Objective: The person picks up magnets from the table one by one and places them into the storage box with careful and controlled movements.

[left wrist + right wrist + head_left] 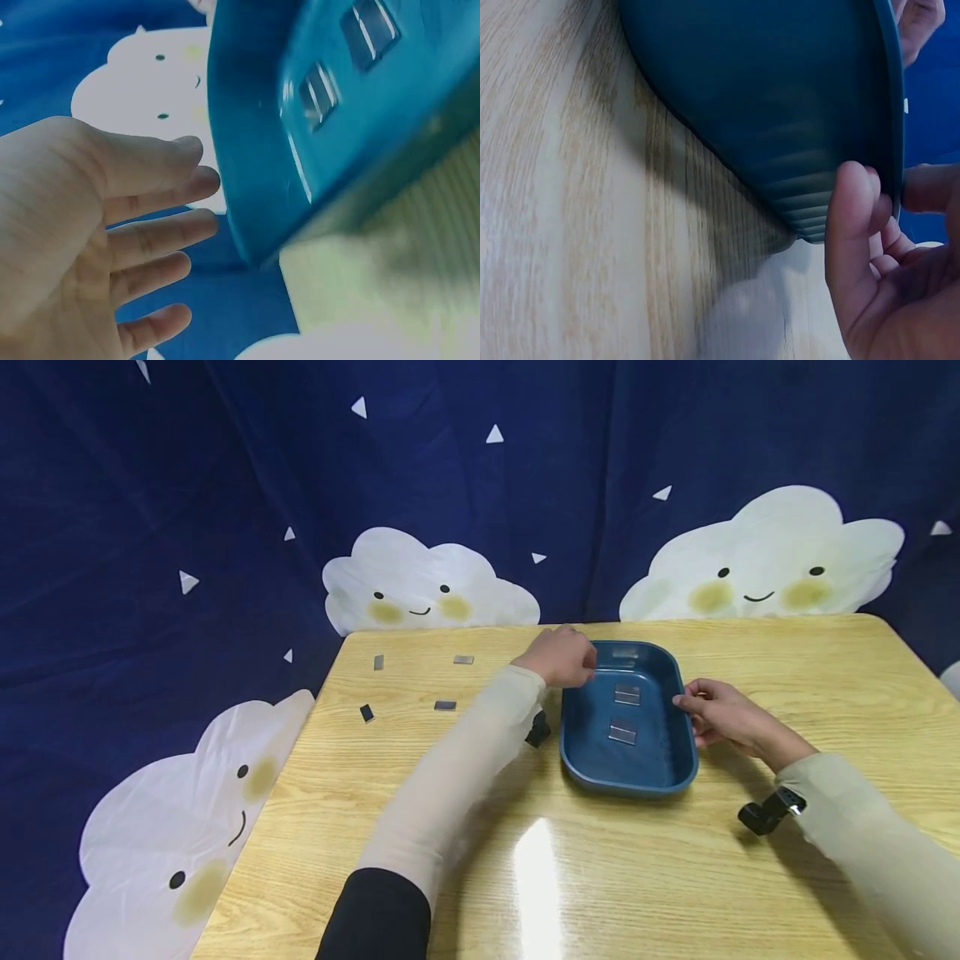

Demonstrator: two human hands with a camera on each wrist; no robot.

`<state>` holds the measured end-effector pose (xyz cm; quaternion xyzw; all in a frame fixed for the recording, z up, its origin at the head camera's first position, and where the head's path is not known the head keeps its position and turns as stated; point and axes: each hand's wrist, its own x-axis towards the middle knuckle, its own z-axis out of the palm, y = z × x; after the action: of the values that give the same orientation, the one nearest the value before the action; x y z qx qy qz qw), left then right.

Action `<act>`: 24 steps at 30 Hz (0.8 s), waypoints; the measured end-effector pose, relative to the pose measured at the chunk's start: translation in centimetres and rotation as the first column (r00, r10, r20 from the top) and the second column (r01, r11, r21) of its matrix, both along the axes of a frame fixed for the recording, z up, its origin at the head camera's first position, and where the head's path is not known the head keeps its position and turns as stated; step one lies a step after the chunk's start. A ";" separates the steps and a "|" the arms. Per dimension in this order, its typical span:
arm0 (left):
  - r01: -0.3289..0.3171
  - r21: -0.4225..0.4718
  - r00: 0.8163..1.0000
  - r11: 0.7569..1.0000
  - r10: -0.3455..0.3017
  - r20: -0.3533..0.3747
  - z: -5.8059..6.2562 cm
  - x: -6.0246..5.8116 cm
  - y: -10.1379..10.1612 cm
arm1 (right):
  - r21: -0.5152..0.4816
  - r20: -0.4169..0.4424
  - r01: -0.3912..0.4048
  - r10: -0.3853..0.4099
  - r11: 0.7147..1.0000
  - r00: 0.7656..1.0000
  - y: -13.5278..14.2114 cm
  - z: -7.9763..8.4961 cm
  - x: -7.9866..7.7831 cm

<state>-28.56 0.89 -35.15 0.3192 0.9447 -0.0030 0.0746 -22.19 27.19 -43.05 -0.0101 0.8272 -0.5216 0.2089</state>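
Observation:
A dark blue rectangular plastic bin (628, 788) sits on the wooden table. On its floor lie dark, shiny flat pieces (627, 695) in two groups, each crossed by a bright line. My left hand (561, 657) is by the bin's far left corner; in the left wrist view its fingers (161, 238) are spread and hold nothing, just off the bin wall. At the right side, my right hand (720, 714) pinches the rim, thumb over the edge and fingers outside. The right wrist view shows those fingers (851, 225) against the bin's outer wall.
Several small dark rectangular pieces lie apart on the table (337, 810) to the left, one of them a grey piece (463, 659) near the back edge. Behind the table hangs a navy curtain (450, 468) with cloud faces. Each wrist wears a black camera (765, 814).

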 end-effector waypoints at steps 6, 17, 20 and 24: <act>-0.027 -0.006 1.000 1.000 0.026 -0.015 1.6 -0.1 -3.5 | 0.003 0.002 -0.007 0.007 1.000 1.000 -0.1 0.1 0.0; -0.050 -0.024 0.996 0.998 0.048 -0.075 2.7 0.8 -9.6 | 0.006 0.007 -0.010 0.010 1.000 1.000 -0.2 0.1 0.2; -0.051 -0.012 0.994 0.999 0.050 -0.095 2.7 1.4 -11.2 | 0.011 0.000 -0.011 0.011 1.000 1.000 -0.2 0.0 0.4; -0.086 0.013 0.992 0.996 0.086 -0.090 2.3 1.9 -13.5 | 0.020 -0.008 -0.010 0.011 1.000 1.000 -0.3 0.1 0.3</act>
<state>-26.62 -12.63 -32.87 0.2781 0.9600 -0.0101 0.0303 -21.93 26.87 -43.00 -0.0145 0.8330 -0.5123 0.2083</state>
